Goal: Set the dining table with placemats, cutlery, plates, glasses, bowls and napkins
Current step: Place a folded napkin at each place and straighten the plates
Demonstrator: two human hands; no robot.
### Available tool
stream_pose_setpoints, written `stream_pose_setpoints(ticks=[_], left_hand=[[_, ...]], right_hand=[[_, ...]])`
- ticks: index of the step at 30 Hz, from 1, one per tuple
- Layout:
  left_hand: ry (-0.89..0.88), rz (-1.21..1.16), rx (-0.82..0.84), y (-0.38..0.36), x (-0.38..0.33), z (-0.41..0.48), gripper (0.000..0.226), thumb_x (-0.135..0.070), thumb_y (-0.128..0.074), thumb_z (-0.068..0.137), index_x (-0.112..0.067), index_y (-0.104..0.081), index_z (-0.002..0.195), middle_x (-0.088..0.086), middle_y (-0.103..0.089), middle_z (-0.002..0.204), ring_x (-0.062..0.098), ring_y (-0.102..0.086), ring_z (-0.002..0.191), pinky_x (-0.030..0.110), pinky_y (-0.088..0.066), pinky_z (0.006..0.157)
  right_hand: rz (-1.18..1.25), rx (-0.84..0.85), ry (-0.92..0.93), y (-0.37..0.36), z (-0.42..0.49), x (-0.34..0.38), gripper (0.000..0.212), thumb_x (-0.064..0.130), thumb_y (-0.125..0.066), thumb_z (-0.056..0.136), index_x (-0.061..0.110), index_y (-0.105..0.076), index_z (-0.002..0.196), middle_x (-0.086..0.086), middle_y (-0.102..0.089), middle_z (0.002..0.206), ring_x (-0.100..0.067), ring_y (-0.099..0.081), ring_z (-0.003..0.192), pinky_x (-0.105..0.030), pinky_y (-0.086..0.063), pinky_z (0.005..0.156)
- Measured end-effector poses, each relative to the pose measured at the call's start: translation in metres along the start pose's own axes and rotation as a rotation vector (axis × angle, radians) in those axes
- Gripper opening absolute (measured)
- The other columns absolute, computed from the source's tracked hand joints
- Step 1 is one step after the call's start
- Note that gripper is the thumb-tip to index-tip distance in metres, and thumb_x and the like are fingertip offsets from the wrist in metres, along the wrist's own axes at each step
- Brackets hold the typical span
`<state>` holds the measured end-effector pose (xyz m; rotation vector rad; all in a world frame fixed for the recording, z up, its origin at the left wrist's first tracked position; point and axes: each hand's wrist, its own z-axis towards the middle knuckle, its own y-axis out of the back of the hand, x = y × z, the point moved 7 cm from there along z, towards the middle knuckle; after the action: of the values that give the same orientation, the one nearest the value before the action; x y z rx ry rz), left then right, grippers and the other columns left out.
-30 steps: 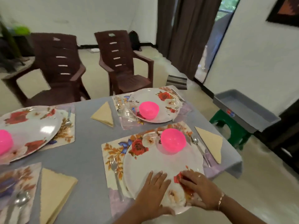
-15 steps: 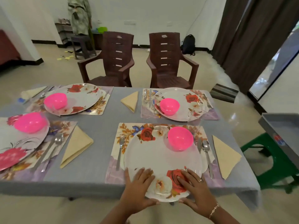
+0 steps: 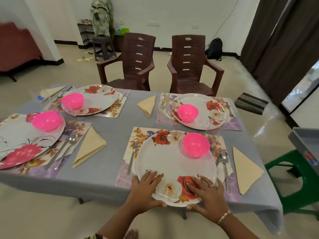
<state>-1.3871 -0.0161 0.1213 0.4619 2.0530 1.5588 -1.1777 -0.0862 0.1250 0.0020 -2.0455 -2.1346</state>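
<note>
A large white floral plate [image 3: 165, 163] lies on a floral placemat [image 3: 138, 133] at the table's near edge, with a pink bowl [image 3: 196, 147] on its far right part. My left hand [image 3: 145, 190] and my right hand [image 3: 207, 195] both grip the plate's near rim, fingers on top, thumbs under the edge. A fork [image 3: 132, 155] lies left of the plate, a spoon [image 3: 225, 163] right of it, and a folded yellow napkin [image 3: 245, 169] further right. A clear glass [image 3: 215, 125] stands just behind this setting.
Three other settings with floral plates and pink bowls [image 3: 187, 112] [image 3: 72, 100] [image 3: 47, 120] fill the grey tablecloth [image 3: 107, 128]. Two brown plastic chairs [image 3: 136, 62] [image 3: 189, 64] stand behind the table. A grey bin [image 3: 305, 145] rests on a green stool [image 3: 293, 180] at right.
The view has swung left and pulled back, bringing the whole table in. Both hands stay on the plate's near rim, now with thumbs curled under its edge.
</note>
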Motion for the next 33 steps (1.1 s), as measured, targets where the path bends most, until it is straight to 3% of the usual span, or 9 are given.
stream_pose_setpoints(ticks=[2, 4, 7, 10, 15, 22, 26, 30, 33], left_hand=[[-0.012, 0.012, -0.014, 0.004, -0.003, 0.001, 0.081, -0.090, -0.015, 0.068, -0.036, -0.048, 0.118, -0.015, -0.065, 0.116, 0.012, -0.065, 0.106, 0.057, -0.047, 0.080], [-0.038, 0.033, -0.034, 0.009, -0.009, 0.003, 0.082, -0.091, -0.017, 0.067, -0.035, -0.051, 0.116, -0.014, -0.066, 0.115, 0.013, -0.065, 0.105, 0.060, -0.041, 0.085], [-0.057, 0.068, -0.095, 0.023, -0.021, 0.015, 0.079, -0.085, -0.011, 0.074, -0.032, -0.051, 0.116, -0.009, -0.067, 0.115, 0.017, -0.066, 0.104, 0.060, -0.041, 0.087], [-0.047, 0.060, -0.070, 0.028, -0.029, 0.030, 0.077, -0.082, -0.012, 0.078, -0.031, -0.056, 0.116, -0.006, -0.067, 0.117, 0.019, -0.066, 0.105, 0.060, -0.038, 0.088], [-0.080, 0.043, -0.075, 0.028, -0.031, 0.052, 0.078, -0.081, -0.013, 0.080, -0.029, -0.062, 0.112, -0.004, -0.067, 0.116, 0.020, -0.066, 0.104, 0.059, -0.040, 0.087], [-0.103, 0.034, -0.059, 0.020, -0.027, 0.071, 0.074, -0.077, -0.012, 0.083, -0.031, -0.064, 0.108, -0.007, -0.068, 0.114, 0.017, -0.067, 0.102, 0.055, -0.042, 0.086], [-0.126, 0.015, -0.098, 0.019, -0.024, 0.076, 0.066, -0.075, -0.013, 0.085, -0.031, -0.053, 0.112, -0.006, -0.068, 0.114, 0.017, -0.067, 0.102, 0.056, -0.043, 0.086], [-0.118, 0.014, -0.084, 0.018, -0.026, 0.078, 0.065, -0.074, -0.012, 0.086, -0.031, -0.054, 0.110, -0.006, -0.069, 0.111, 0.017, -0.068, 0.099, 0.055, -0.043, 0.085], [-0.085, 0.021, -0.075, 0.014, -0.023, 0.073, 0.066, -0.075, -0.012, 0.086, -0.031, -0.055, 0.111, -0.006, -0.069, 0.111, 0.018, -0.068, 0.099, 0.055, -0.043, 0.085]], right_hand=[[0.030, -0.092, 0.014, 0.013, 0.002, -0.001, 0.065, 0.079, -0.020, 0.081, 0.036, -0.055, 0.115, 0.006, -0.064, 0.119, -0.022, -0.057, 0.112, -0.046, -0.026, 0.097], [0.153, -0.271, -0.033, 0.042, 0.013, -0.015, 0.060, 0.070, -0.030, 0.086, 0.027, -0.053, 0.120, -0.002, -0.063, 0.121, -0.021, -0.051, 0.116, -0.042, -0.031, 0.103], [0.426, -0.535, -0.340, 0.093, 0.042, -0.068, 0.051, 0.036, -0.058, 0.084, 0.008, -0.051, 0.126, -0.017, -0.058, 0.124, -0.033, -0.054, 0.115, -0.038, -0.038, 0.098], [0.712, -0.506, -0.643, 0.110, 0.079, -0.121, 0.072, 0.021, -0.072, 0.079, 0.005, -0.034, 0.139, -0.017, -0.041, 0.140, -0.032, -0.039, 0.130, -0.036, -0.033, 0.104], [0.891, -0.390, -0.712, 0.107, 0.132, -0.152, 0.091, 0.021, -0.081, 0.068, 0.011, -0.026, 0.139, -0.013, -0.042, 0.141, -0.032, -0.041, 0.129, -0.045, -0.038, 0.105], [0.749, -0.397, -0.742, 0.104, 0.143, -0.168, 0.070, 0.015, -0.079, 0.070, 0.004, -0.041, 0.128, -0.016, -0.053, 0.126, -0.032, -0.051, 0.115, -0.036, -0.042, 0.093], [0.727, -0.468, -0.796, 0.108, 0.128, -0.181, 0.065, 0.016, -0.078, 0.072, 0.004, -0.044, 0.125, -0.016, -0.055, 0.122, -0.033, -0.053, 0.113, -0.036, -0.043, 0.090], [0.733, -0.434, -0.782, 0.113, 0.126, -0.182, 0.074, 0.019, -0.080, 0.070, 0.005, -0.039, 0.130, -0.017, -0.047, 0.131, -0.033, -0.046, 0.121, -0.037, -0.040, 0.096], [0.525, -0.511, -0.756, 0.123, 0.108, -0.163, 0.073, 0.025, -0.075, 0.075, 0.006, -0.037, 0.135, -0.018, -0.040, 0.137, -0.033, -0.039, 0.126, -0.042, -0.035, 0.102]])
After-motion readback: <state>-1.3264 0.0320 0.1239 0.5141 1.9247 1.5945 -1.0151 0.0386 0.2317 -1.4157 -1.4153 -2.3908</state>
